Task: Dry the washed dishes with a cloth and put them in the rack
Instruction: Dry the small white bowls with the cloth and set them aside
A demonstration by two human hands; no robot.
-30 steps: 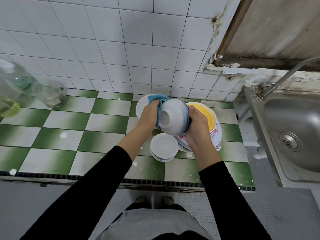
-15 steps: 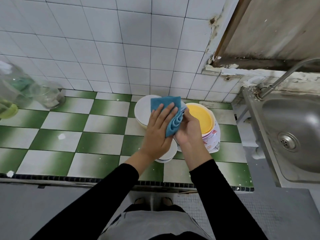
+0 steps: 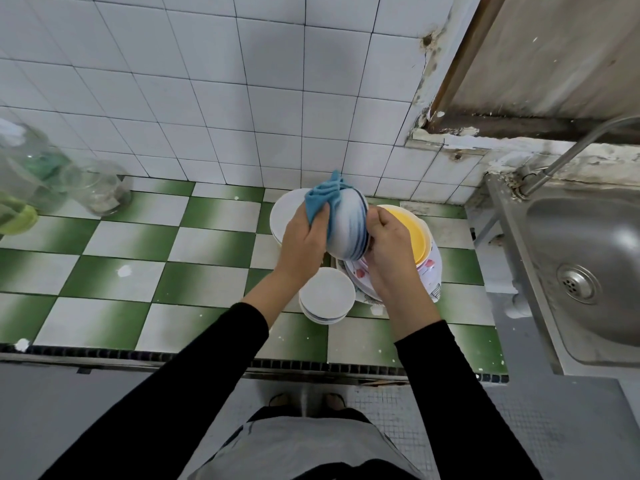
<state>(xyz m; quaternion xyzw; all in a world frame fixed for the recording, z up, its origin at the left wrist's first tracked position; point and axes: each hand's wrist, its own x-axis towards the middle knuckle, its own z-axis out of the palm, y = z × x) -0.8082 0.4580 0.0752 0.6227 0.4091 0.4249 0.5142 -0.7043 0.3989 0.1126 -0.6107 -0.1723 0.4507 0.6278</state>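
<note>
Two bare hands hold a white, blue-streaked bowl (image 3: 346, 223) between them, tipped on its side above the counter. The left hand (image 3: 304, 244) grips a blue cloth (image 3: 322, 199), pressing it to the bowl's left side. The right hand (image 3: 391, 251) curls around the bowl's right edge. Just below sit stacked small white bowls (image 3: 327, 294); a yellow bowl (image 3: 412, 233) lies behind the right hand, on the green-and-white tiled counter (image 3: 138, 271).

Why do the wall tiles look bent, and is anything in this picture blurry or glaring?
Head view: wide-angle lens bows the wall tiles toward the edges. Head view: the held bowl is motion-smeared, blue stripes streaked. Head view: glass jars far left look soft. Head view: the steel sink shows mild sheen, no harsh glare.
</note>
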